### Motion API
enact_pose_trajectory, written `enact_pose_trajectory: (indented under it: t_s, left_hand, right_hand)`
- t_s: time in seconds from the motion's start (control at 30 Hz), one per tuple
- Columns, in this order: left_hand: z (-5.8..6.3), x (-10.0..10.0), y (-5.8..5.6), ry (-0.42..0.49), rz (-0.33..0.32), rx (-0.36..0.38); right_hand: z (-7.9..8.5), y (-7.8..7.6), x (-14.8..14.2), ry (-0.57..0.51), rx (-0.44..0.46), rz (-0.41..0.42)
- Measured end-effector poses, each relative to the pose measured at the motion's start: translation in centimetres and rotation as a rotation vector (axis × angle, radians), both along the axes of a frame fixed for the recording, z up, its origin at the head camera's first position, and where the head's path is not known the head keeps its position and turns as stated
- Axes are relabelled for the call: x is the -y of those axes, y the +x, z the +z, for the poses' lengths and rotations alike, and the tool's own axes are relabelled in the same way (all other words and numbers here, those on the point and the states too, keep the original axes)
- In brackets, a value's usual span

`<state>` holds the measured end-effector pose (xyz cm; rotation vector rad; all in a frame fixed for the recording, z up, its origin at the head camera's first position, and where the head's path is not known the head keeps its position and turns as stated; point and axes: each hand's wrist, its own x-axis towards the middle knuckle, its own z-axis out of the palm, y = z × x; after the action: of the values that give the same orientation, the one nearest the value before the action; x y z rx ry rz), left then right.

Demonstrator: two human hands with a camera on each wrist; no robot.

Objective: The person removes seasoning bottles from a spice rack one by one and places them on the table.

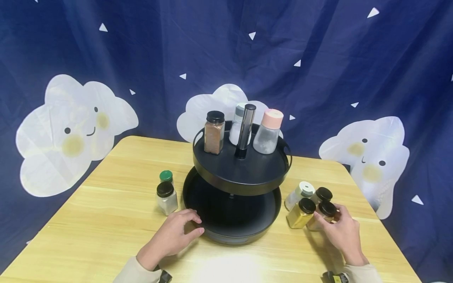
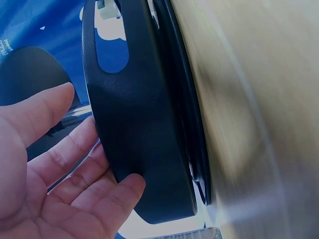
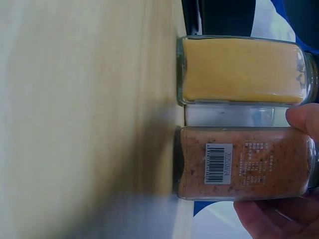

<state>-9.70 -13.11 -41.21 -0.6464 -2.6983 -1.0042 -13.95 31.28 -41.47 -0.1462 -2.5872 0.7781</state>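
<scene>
My right hand grips a square glass spice jar near its black lid, thumb on one side and fingers on the other. Reddish-brown seasoning fills it, and a barcode label shows in the right wrist view. Standing beside it is a jar of yellow powder. My left hand rests at the near left rim of the lower tray of a black two-tier rack. In the left wrist view the left fingers touch the tray's outer wall, loosely bent, with the thumb apart.
On the upper tray stand a brown-filled jar, a pink-capped shaker and a grey-capped shaker around the post. Left of the rack are a black-lidded jar and a green-capped bottle. A pale-capped shaker stands right.
</scene>
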Motion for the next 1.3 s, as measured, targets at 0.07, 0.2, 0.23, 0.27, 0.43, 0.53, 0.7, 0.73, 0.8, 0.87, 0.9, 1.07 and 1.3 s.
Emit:
enact_pose_trajectory:
  t_s: [0.07,0.2,0.23,0.27,0.43,0.53,0.7,0.73,0.8,0.87,0.9,1.07,1.3]
  left_hand:
    - [0.0,0.0,0.0,-0.003,0.002,0.004]
    - [0.0,0.0,0.0,-0.004,0.002,0.010]
    - [-0.1,0.0,0.1,-0.005,0.002,0.011]
    - [-0.1,0.0,0.1,-0.006,0.001,0.011]
    - [0.0,0.0,0.1,-0.010,0.003,0.015]
    - [0.0,0.0,0.1,-0.010,0.008,0.027]
    - [0.2,0.2,0.0,-0.002,0.021,0.059]
    - [0.2,0.3,0.0,0.001,0.025,0.068]
    - [0.2,0.5,0.0,0.001,0.034,0.079]
    - [0.3,0.7,0.0,0.006,0.050,0.086]
    - [0.4,0.8,0.1,0.014,0.057,0.081]
    - [1.5,1.4,-0.2,0.054,0.088,0.015]
    - [4.1,2.6,-0.9,0.083,0.135,-0.138]
  right_hand:
    - [-0.1,0.0,0.0,-0.002,0.009,-0.005]
    - [-0.2,0.1,0.1,-0.004,0.022,-0.006]
    - [-0.1,0.1,0.1,-0.002,0.025,-0.004]
    - [-0.1,0.1,0.1,0.002,0.024,0.001]
    - [-0.1,0.2,-0.1,0.024,0.041,0.020]
    - [0.0,0.3,-0.2,0.032,0.054,0.034]
    - [0.6,0.6,0.0,-0.017,0.026,0.077]
    - [0.8,0.7,0.0,-0.030,0.014,0.081]
    - [1.1,0.8,0.1,-0.055,-0.002,0.080]
    - [1.4,0.8,0.1,-0.061,-0.015,0.067]
    - [1.6,0.8,0.1,-0.066,-0.020,0.058]
    - [2.6,0.8,0.1,-0.072,-0.197,-0.059]
    - [4.0,0.4,0.6,-0.064,-0.650,-0.073]
